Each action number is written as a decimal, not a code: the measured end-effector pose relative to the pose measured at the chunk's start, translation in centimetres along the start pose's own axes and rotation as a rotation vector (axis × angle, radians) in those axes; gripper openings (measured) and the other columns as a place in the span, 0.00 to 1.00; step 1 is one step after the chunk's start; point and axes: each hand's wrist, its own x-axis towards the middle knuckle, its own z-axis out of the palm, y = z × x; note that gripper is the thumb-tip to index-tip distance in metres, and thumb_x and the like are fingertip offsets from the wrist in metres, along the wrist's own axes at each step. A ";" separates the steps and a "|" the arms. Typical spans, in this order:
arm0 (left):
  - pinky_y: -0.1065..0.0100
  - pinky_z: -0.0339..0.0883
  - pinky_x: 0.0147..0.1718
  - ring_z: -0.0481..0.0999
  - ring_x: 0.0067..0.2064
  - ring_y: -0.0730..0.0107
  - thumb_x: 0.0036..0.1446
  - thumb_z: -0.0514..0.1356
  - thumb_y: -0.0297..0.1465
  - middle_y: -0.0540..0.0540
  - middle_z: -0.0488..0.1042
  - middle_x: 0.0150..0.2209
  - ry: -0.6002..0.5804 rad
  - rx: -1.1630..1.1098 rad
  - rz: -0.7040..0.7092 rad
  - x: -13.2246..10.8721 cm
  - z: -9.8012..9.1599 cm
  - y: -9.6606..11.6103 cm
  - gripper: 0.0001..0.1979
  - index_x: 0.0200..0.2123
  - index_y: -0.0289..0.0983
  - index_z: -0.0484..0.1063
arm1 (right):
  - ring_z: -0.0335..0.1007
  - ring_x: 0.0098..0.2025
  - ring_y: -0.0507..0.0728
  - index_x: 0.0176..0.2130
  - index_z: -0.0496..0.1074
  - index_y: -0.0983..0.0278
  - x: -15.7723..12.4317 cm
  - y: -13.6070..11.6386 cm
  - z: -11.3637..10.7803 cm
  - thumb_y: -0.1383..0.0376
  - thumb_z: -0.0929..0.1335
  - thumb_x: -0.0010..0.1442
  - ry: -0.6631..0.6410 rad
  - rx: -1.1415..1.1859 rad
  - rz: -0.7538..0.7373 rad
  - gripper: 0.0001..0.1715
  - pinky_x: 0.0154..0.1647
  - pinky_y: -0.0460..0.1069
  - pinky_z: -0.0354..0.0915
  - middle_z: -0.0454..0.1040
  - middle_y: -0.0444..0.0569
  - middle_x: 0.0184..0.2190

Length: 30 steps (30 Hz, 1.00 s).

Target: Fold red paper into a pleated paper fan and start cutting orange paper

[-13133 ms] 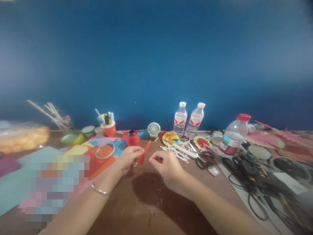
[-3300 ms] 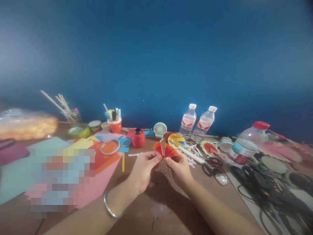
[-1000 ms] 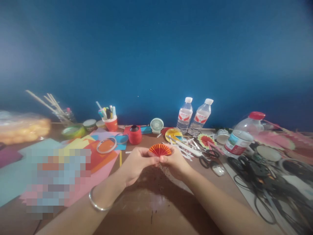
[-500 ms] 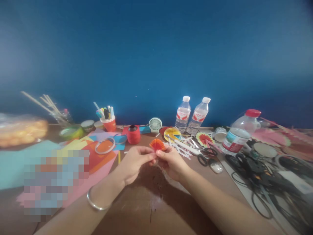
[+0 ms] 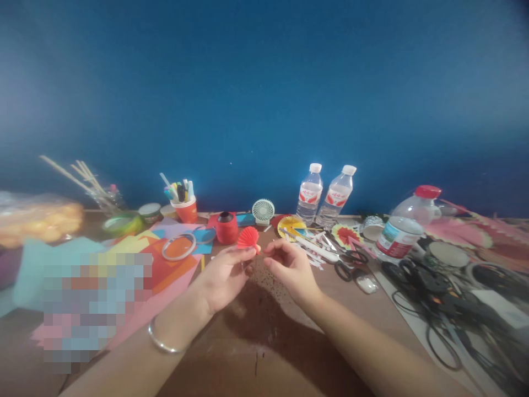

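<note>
A small red pleated paper fan point(image 5: 248, 238) stands up from the fingertips of my left hand point(image 5: 221, 275), pinched at its base between thumb and fingers. My left wrist carries a silver bangle point(image 5: 163, 339). Just to the right, my right hand point(image 5: 291, 270) is apart from the fan. Its fingers are bent, a gap shows between thumb and forefinger, and nothing visible lies between them. Beyond it lie white paper strips point(image 5: 316, 253), a yellow pleated paper rosette point(image 5: 291, 227) and black-handled scissors point(image 5: 345, 267).
Coloured paper sheets point(image 5: 165, 275) spread on the left, near a red cup of pens point(image 5: 184, 208). A red roll point(image 5: 226, 227) and a mini fan point(image 5: 263, 212) stand behind my hands. Two water bottles point(image 5: 309, 193) and a larger bottle point(image 5: 403, 226) stand right, with tangled black cables point(image 5: 433, 292) nearer.
My right hand has let go of the paper fan and moved slightly right. My left hand has shifted the fan left and turned it, so its red side shows instead of the orange.
</note>
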 end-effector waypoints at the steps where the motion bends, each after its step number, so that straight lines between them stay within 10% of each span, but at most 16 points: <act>1: 0.73 0.62 0.27 0.69 0.28 0.77 0.43 0.64 0.23 0.50 0.71 0.27 -0.010 -0.009 -0.008 -0.1 0.1 0.0 0.03 0.26 0.32 0.73 | 0.59 0.27 0.51 0.29 0.69 0.63 -0.2 -0.2 0.1 0.70 0.69 0.44 0.020 -0.085 -0.024 0.07 0.27 0.46 0.56 0.67 0.43 0.26; 8: 0.71 0.63 0.32 0.70 0.30 0.75 0.42 0.65 0.25 0.49 0.72 0.29 -0.081 -0.044 0.014 -0.2 0.1 -0.3 0.08 0.30 0.34 0.73 | 0.56 0.24 0.50 0.32 0.71 0.61 -1.1 -0.8 0.6 0.70 0.69 0.47 0.070 -0.338 -0.163 0.08 0.25 0.45 0.55 0.69 0.43 0.26; 30: 0.71 0.61 0.35 0.68 0.37 0.73 0.43 0.63 0.24 0.51 0.70 0.31 -0.072 0.002 0.196 0.7 -0.3 -0.5 0.04 0.26 0.35 0.73 | 0.65 0.22 0.52 0.28 0.69 0.64 -0.8 -0.4 0.3 0.65 0.59 0.57 -0.101 0.004 0.165 0.12 0.25 0.47 0.61 0.70 0.45 0.19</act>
